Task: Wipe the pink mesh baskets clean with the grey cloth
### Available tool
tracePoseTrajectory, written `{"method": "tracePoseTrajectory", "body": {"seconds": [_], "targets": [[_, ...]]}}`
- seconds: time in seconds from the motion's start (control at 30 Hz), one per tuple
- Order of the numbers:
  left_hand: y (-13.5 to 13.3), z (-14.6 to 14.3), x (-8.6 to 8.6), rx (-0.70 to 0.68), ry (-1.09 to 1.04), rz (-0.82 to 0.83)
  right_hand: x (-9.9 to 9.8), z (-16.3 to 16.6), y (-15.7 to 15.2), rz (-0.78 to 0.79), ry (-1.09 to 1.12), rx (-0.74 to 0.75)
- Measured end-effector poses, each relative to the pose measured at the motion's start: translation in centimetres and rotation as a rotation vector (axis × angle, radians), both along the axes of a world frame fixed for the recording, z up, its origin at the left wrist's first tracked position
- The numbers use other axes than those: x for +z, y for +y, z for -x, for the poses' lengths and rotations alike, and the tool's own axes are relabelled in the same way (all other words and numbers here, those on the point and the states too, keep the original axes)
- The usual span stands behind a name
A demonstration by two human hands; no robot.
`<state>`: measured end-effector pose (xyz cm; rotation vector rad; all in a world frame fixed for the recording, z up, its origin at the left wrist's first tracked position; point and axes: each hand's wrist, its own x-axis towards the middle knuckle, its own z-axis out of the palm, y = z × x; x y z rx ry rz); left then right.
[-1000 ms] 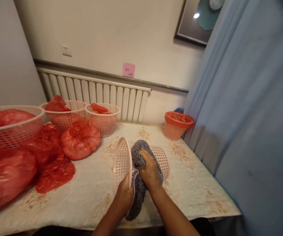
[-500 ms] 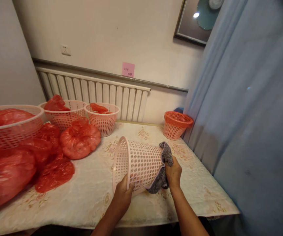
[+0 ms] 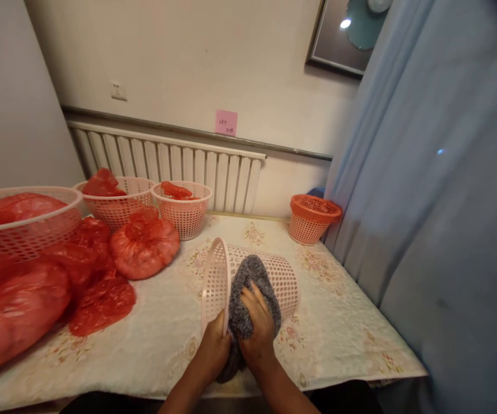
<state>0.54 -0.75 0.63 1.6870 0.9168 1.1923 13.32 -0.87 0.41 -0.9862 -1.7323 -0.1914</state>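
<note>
A pale pink plastic mesh basket (image 3: pixel 285 282) lies on its side over the table, its wide mouth toward the left. My left hand (image 3: pixel 214 345) grips the rim at its lower edge. My right hand (image 3: pixel 259 325) presses a dark grey cloth (image 3: pixel 248 282) against the basket's side, close to the rim, fingers bent over the cloth. Part of the cloth hangs down between my two hands. The cloth hides the middle of the basket's wall.
On the left stand a large basket (image 3: pixel 28 230) and two smaller baskets (image 3: pixel 119 210) (image 3: pixel 183 221) with red plastic bags. Filled red bags (image 3: pixel 145 244) lie before them. A basket with red lining (image 3: pixel 311 221) stands back right, by a blue curtain (image 3: pixel 438 201).
My right hand and the cloth have moved left along the basket, from its base end to near the rim. My left hand still holds the rim.
</note>
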Motion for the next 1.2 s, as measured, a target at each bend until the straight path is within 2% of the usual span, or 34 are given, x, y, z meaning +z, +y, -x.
{"method": "tracePoseTrajectory", "body": {"seconds": [0.2,0.33,0.47,0.6,0.73,0.87,1.07,1.2], "targets": [[0.1,0.6,-1.9,0.035,0.056,-0.039,2.7,0.3,2.2,0.046,-0.006,0.024],[-0.2,1.0,-3.2,-0.014,0.055,-0.033,4.5,0.5,3.3,0.088,0.008,0.000],[-0.3,0.9,-3.2,-0.053,0.069,0.001,5.1,0.5,3.6,0.126,0.026,-0.024],[0.1,0.1,-1.3,0.015,-0.011,0.096,4.4,0.3,3.2,0.102,0.005,-0.008],[0.5,-0.9,0.7,0.092,-0.068,0.083,4.0,-0.4,3.0,0.085,-0.017,0.025],[0.5,-1.0,1.3,0.104,-0.025,0.082,3.5,-2.4,4.0,0.117,-0.058,0.010],[0.4,-0.6,0.6,0.066,0.004,0.125,0.3,-9.4,6.7,0.188,0.015,-0.259],[0.6,-0.8,0.2,0.079,0.042,0.102,-1.4,-12.7,6.7,0.221,0.145,-0.421]]}}
